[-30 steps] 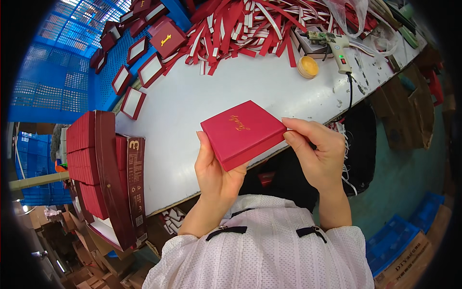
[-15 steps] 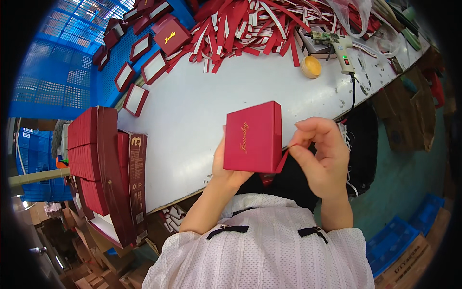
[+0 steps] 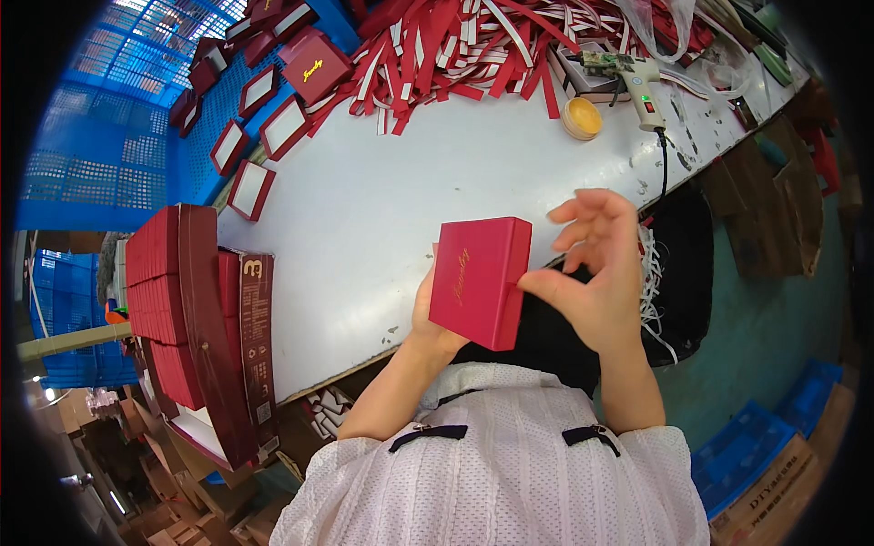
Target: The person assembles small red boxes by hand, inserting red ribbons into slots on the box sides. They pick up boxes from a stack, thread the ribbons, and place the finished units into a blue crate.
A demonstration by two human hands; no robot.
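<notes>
A square red gift box (image 3: 480, 282) with gold lettering on its face is held above my lap, close to the near edge of the table. My left hand (image 3: 431, 318) grips it from the left and underneath, with most of its fingers hidden behind the box. My right hand (image 3: 596, 282) is at the box's right side. Its thumb tip touches the narrow side wall, while the other fingers are raised, bent and apart from the thumb. The red strip seen earlier between the right fingers cannot be made out now.
Red ribbon strips (image 3: 437, 64) lie heaped at the table's far side. Beside them are a glue gun (image 3: 645, 96) with a cable and a yellow-filled round tub (image 3: 581, 118). White-lined box parts (image 3: 250, 189) lie near blue baskets (image 3: 109, 168). A maroon carton (image 3: 205, 337) holds stacked red boxes.
My right hand has let go of the red strip and spread its fingers, with the thumb on the box's side. The box has tilted and shifted slightly toward me.
</notes>
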